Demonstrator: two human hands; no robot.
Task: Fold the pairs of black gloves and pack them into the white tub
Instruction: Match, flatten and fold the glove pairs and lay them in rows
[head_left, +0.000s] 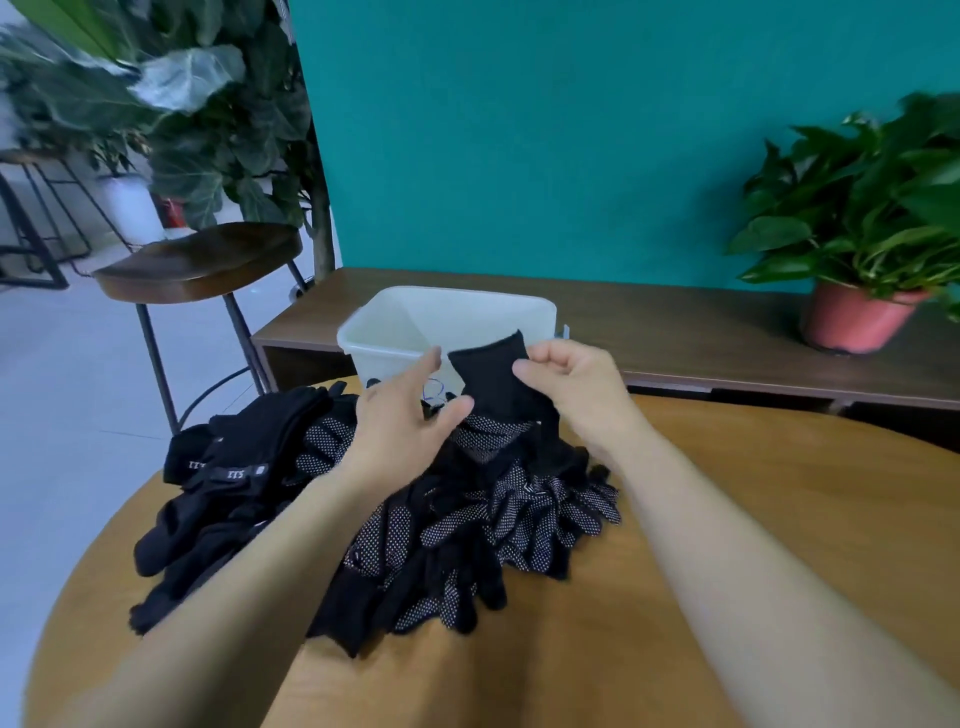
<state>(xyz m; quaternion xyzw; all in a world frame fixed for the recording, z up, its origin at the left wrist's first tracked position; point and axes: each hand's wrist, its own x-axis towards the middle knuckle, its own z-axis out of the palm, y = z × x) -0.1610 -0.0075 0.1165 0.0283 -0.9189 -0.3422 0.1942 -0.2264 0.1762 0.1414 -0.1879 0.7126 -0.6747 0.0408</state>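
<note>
The right hand (571, 395) pinches a black glove (493, 382) cuff-up at centre frame, the wide-open left hand (405, 415) just left, white tub (395, 322) directly behind.

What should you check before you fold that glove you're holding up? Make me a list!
1. Right hand grips the glove: ok, it pinches the cuff.
2. Left hand free to help: ok, open beside it.
3. Matching second glove picked: cannot tell.
4. White tub upright, open-topped, behind the pile: ok.
5. Bare table for folding: ok, right of the pile.
</note>
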